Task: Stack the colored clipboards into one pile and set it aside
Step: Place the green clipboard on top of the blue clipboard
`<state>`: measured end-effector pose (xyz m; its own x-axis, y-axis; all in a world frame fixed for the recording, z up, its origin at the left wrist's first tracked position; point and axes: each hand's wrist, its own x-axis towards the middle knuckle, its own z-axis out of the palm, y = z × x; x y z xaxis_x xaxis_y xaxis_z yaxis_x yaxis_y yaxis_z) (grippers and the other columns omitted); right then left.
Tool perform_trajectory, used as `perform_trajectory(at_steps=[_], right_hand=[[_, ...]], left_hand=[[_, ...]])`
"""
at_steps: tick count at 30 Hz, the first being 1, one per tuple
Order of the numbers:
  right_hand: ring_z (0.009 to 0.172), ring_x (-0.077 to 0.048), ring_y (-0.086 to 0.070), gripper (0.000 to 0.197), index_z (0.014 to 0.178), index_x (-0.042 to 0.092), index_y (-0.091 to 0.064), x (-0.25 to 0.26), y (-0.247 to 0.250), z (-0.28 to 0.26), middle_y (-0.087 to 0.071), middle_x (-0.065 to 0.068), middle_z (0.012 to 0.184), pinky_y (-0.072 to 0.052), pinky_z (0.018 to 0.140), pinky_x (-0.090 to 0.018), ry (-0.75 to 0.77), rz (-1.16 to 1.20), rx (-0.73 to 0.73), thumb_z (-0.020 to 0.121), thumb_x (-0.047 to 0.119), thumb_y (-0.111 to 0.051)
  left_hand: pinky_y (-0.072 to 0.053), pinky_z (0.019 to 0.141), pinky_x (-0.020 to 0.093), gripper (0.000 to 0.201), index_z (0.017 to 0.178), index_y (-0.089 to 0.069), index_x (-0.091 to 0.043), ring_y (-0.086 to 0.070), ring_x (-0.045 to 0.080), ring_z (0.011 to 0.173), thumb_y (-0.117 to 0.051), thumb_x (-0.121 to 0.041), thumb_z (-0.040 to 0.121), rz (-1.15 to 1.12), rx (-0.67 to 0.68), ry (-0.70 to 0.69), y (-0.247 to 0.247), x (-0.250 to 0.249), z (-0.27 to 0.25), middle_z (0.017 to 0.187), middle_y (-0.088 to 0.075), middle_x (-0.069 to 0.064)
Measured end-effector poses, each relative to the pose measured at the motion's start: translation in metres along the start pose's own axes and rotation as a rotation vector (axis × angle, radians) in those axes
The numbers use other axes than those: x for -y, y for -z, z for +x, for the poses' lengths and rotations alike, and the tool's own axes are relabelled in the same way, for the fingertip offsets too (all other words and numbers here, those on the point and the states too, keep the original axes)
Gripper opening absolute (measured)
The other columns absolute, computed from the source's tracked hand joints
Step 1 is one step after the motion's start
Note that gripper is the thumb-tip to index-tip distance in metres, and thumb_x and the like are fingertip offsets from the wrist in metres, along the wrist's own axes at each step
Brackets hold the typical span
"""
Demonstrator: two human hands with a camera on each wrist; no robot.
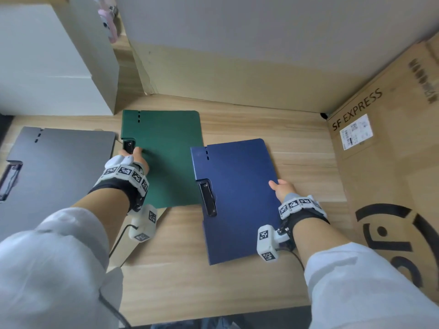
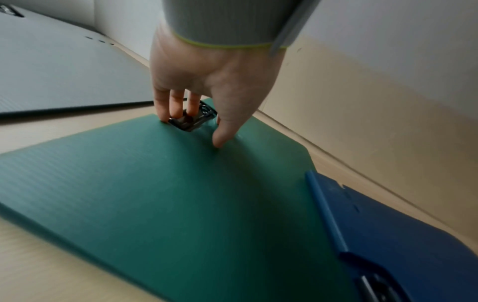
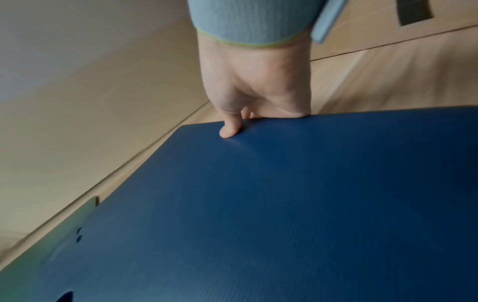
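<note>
I had both hands on clipboards on the wooden worktop [image 1: 297, 143]. My left hand [image 1: 135, 160] pinched the near-left edge of the green clipboard [image 1: 166, 157] right at its black metal clip [image 2: 191, 120]: in the left wrist view the thumb pressed on the top face while the fingers curled over the edge beside the clip. My right hand [image 1: 282, 188] gripped the right edge of the blue clipboard [image 1: 237, 193], thumb flat on top and fingers tucked under the rim, as the right wrist view showed.

The blue board lay between my two hands, its left edge overlapping the green board's right side. A grey clipboard [image 1: 59, 167] lay flat just beyond my left hand, apart from the other two and untouched. A cardboard box [image 1: 392, 162] stood close outside my right hand.

I judged the boards to be light, thin and stiff, with smooth ribbed plastic faces likely to slide on each other. An edge pinch seemed the only sound hold on boards lying flat; the clip end is thicker and would keep a pile from sitting level unless all clips line up.
</note>
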<state>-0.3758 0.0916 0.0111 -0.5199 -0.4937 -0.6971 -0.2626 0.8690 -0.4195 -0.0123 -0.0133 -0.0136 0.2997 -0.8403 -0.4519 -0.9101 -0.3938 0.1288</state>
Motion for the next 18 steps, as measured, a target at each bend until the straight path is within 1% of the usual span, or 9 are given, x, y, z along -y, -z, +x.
perform_trajectory(at_steps=[2, 3, 5, 7, 8, 9, 10, 16, 18], right_hand=[[0.137, -0.029, -0.037, 0.054, 0.145, 0.006, -0.032, -0.008, 0.001, 0.000, -0.037, -0.010, 0.151, -0.030, 0.108, -0.035, -0.035, -0.012, -0.008, 0.096, 0.024, -0.046], [0.137, -0.030, -0.037, 0.054, 0.145, 0.006, -0.031, -0.011, 0.001, 0.000, -0.036, -0.010, 0.151, -0.030, 0.108, -0.035, -0.048, -0.014, -0.011, 0.096, 0.024, -0.045], [0.138, -0.029, -0.036, 0.054, 0.145, 0.005, -0.030, -0.015, 0.003, -0.001, -0.034, -0.010, 0.152, -0.030, 0.109, -0.035, -0.063, -0.022, -0.016, 0.097, 0.024, -0.044], [0.139, -0.029, -0.034, 0.054, 0.146, 0.006, -0.029, -0.017, 0.006, 0.000, -0.033, -0.009, 0.153, -0.029, 0.109, -0.035, -0.071, -0.025, -0.025, 0.097, 0.024, -0.043], [0.139, -0.029, -0.034, 0.054, 0.146, 0.006, -0.028, -0.017, 0.008, -0.001, -0.032, -0.009, 0.153, -0.028, 0.110, -0.036, -0.070, -0.022, -0.026, 0.097, 0.024, -0.043], [0.139, -0.029, -0.033, 0.054, 0.146, 0.007, -0.027, -0.017, 0.008, -0.001, -0.032, -0.009, 0.153, -0.028, 0.110, -0.036, -0.062, -0.010, -0.025, 0.097, 0.023, -0.043], [0.140, -0.029, -0.033, 0.054, 0.147, 0.008, -0.027, -0.016, 0.008, -0.001, -0.031, -0.008, 0.153, -0.027, 0.111, -0.037, -0.052, 0.012, -0.019, 0.097, 0.021, -0.043], [0.141, -0.030, -0.029, 0.054, 0.147, 0.012, -0.026, -0.014, -0.004, 0.000, -0.029, -0.008, 0.154, -0.025, 0.112, -0.042, -0.031, 0.116, 0.025, 0.097, 0.018, -0.044], [0.141, -0.029, -0.030, 0.053, 0.147, 0.011, -0.026, -0.013, -0.008, 0.000, -0.030, -0.008, 0.154, -0.025, 0.112, -0.041, -0.026, 0.142, 0.030, 0.097, 0.017, -0.044]], left_hand=[[-0.029, 0.071, 0.028, 0.042, 0.135, -0.045, -0.018, -0.027, 0.021, 0.091, -0.041, -0.027, 0.094, -0.082, 0.003, 0.011, -0.002, -0.002, 0.008, 0.064, -0.006, -0.004], [-0.030, 0.069, 0.028, 0.038, 0.132, -0.047, -0.020, -0.027, 0.021, 0.092, -0.041, -0.026, 0.095, -0.083, 0.010, -0.001, -0.001, -0.002, 0.007, 0.064, -0.007, -0.003], [-0.034, 0.076, 0.032, 0.028, 0.122, -0.045, -0.032, -0.029, 0.021, 0.092, -0.038, -0.024, 0.096, -0.065, 0.018, -0.010, 0.005, -0.003, 0.003, 0.067, -0.018, 0.007], [-0.038, 0.087, 0.038, 0.026, 0.121, -0.043, -0.033, -0.043, 0.024, 0.097, -0.031, -0.029, 0.098, 0.007, 0.001, 0.005, 0.009, -0.004, 0.001, 0.088, -0.045, 0.014], [-0.039, 0.094, 0.038, 0.034, 0.129, -0.043, -0.028, -0.047, 0.028, 0.111, -0.029, -0.030, 0.098, 0.058, -0.010, 0.029, 0.011, -0.004, -0.002, 0.111, -0.051, 0.015], [-0.038, 0.100, 0.040, 0.039, 0.136, -0.039, -0.024, -0.042, 0.029, 0.124, -0.030, -0.028, 0.098, 0.094, -0.027, 0.049, 0.014, -0.004, -0.006, 0.130, -0.045, 0.016], [-0.038, 0.102, 0.043, 0.041, 0.137, -0.036, -0.021, -0.039, 0.031, 0.129, -0.033, -0.022, 0.096, 0.141, -0.039, 0.045, 0.017, -0.005, -0.011, 0.137, -0.039, 0.017], [-0.040, 0.104, 0.040, 0.037, 0.131, -0.043, -0.005, -0.051, 0.032, 0.120, -0.041, -0.011, 0.094, 0.161, -0.022, 0.051, 0.030, -0.008, -0.020, 0.129, -0.051, 0.020], [-0.039, 0.107, 0.039, 0.037, 0.131, -0.046, 0.000, -0.049, 0.031, 0.125, -0.039, -0.008, 0.096, 0.198, -0.022, -0.037, 0.031, -0.005, -0.022, 0.135, -0.049, 0.018]])
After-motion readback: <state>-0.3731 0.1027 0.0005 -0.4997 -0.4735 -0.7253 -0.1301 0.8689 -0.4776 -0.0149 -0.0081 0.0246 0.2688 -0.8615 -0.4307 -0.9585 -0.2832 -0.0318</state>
